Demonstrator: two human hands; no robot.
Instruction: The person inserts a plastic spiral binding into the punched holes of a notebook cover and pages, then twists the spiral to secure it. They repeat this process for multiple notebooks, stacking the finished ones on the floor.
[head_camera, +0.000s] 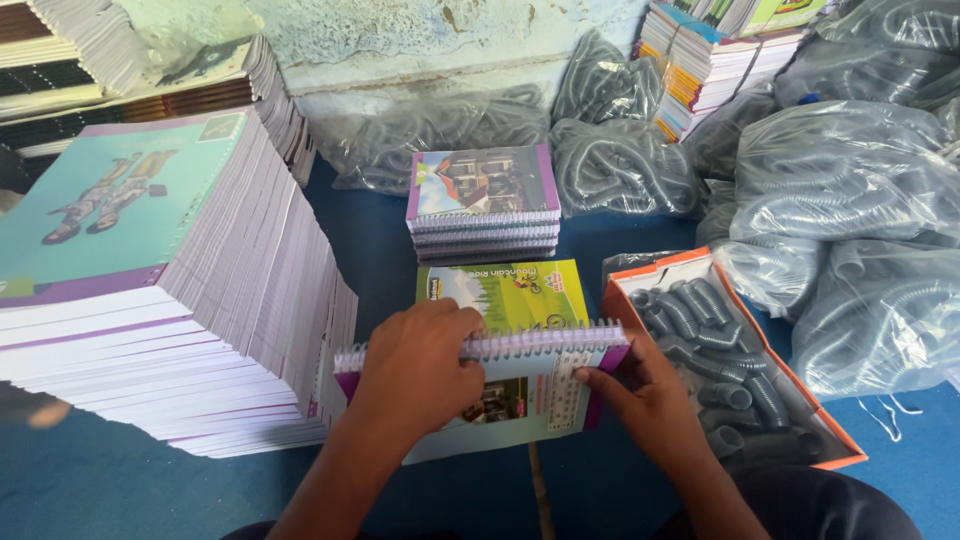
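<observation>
Two hands are on one notebook here. We have the teal-and-purple covered notebook with a pale spiral binding (490, 385) lying on the blue floor covering (100, 490) directly before us, its spiral edge turned away from us. Our left hand (415, 370) lies curled over the left part of that spiral, fingers pressed down on the coil and cover. Our right hand (650, 400) rests at the right edge of the notebook, its fingertips on the cover just under the end of the coil. The hands are apart, one at each end of the binding, both pressing on the notebook rather than closed around it.

Just beyond the notebook lies a yellow-green covered booklet (505, 290), partly hidden under the spiral edge. Farther back sits a short stack of spiral-bound notebooks with purple-edged picture covers (483, 205). To our left rises a tall, leaning pile of unbound notebooks with teal covers (170, 300), touching the near notebook's left corner. To our right stands an orange-rimmed cardboard tray holding grey plastic spiral coils (720, 360), just beside our right hand. Clear plastic bags full of grey coils (850, 220) are heaped behind and right of the tray.
</observation>
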